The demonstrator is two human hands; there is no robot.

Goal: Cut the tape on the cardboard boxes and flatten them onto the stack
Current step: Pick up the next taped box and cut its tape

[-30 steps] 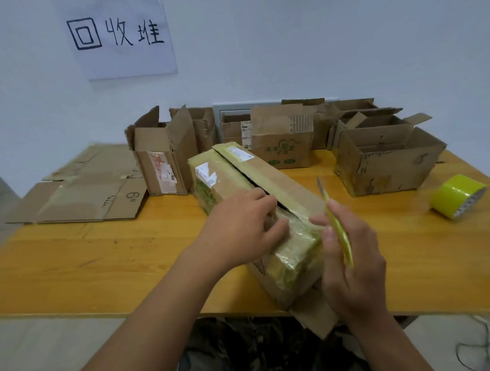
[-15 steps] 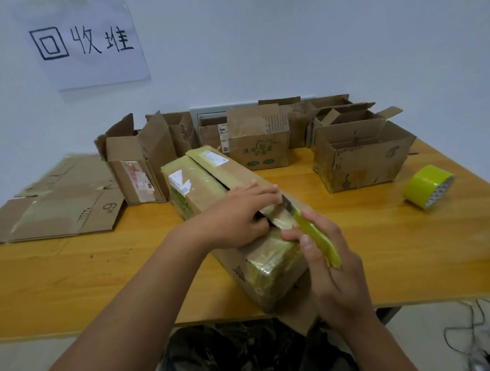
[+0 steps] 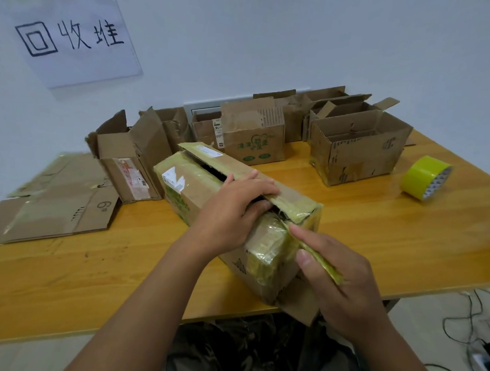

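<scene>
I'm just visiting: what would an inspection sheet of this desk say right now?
Surface: wooden table, far edge near the wall.
Job's things: long taped box lying diagonally, top seam open; flattened cardboard stack at left; yellow-green cutter at the box's near end.
Clutter: open boxes along the back; yellow tape roll.
Hands: left hand grips the box's top flap; right hand holds the cutter.
Cables: floor cables at lower right.
Surroundings: handwritten paper sign on the wall.

A wooden table (image 3: 375, 245) is seen bearing flattened cardboard (image 3: 57, 201) at far left, a long taped box (image 3: 237, 212) at the near middle, open boxes (image 3: 356, 153) along the far edge, and a yellow tape roll (image 3: 424, 177) at right.
</scene>
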